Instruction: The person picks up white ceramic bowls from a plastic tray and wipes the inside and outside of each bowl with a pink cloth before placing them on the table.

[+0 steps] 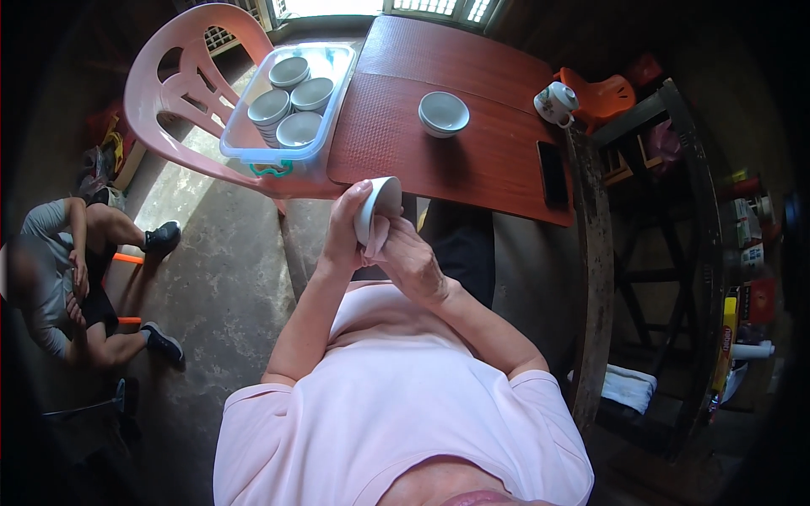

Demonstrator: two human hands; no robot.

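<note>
In front of my chest, my left hand (345, 221) grips a white bowl (368, 212) that is tipped on its side, its opening towards the right. My right hand (411, 256) presses a pink cloth (378, 237) against the bowl's inner side; its fingertips are partly hidden there. On the red table (392, 145) stands another white bowl (444, 114), which looks like a stack of two. To the left, a clear plastic box (235, 142) with a green handle holds several stacks of white bowls (269, 106).
The box rests on a pink plastic chair (171, 139). A lidded floral pot (557, 103) and a smartphone (552, 174) lie along the table's right side. A dark wooden frame (591, 265) stands at right. At left sits a person (50, 278). An orange chair (598, 95) is behind.
</note>
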